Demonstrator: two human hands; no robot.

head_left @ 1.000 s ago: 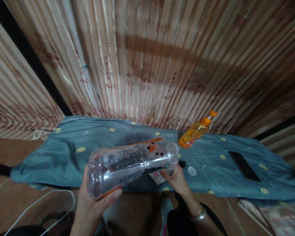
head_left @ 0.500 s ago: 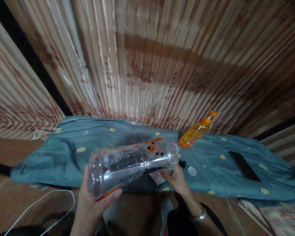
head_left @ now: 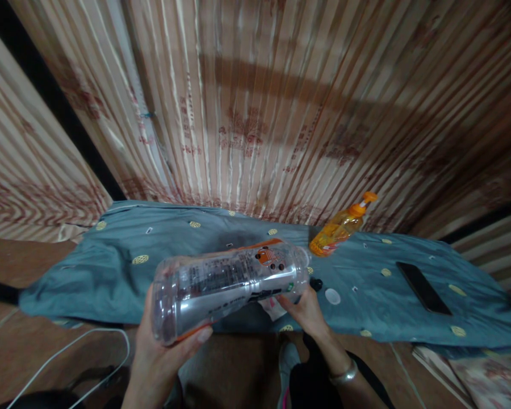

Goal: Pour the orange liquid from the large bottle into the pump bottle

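A large clear plastic bottle [head_left: 230,284] with a printed label and orange edges lies sideways in the air between my two hands. My left hand [head_left: 162,349] grips its broad base end, thumb along the near side. At the neck end, on the right, my right hand [head_left: 304,309] holds the bottle from below, its far fingers hidden behind the plastic. A small black object [head_left: 316,284] and a round white disc [head_left: 333,296] lie on the cloth just past my right hand. Beneath the bottle, a pale wrapper-like piece [head_left: 273,308] is partly covered.
A blue-green patterned cloth [head_left: 123,238] covers the surface in front of me. An orange pump bottle [head_left: 336,232] stands at the back, and a black phone [head_left: 423,288] lies to the right. Striped curtains [head_left: 247,113] hang behind. A white cable [head_left: 89,335] loops at lower left.
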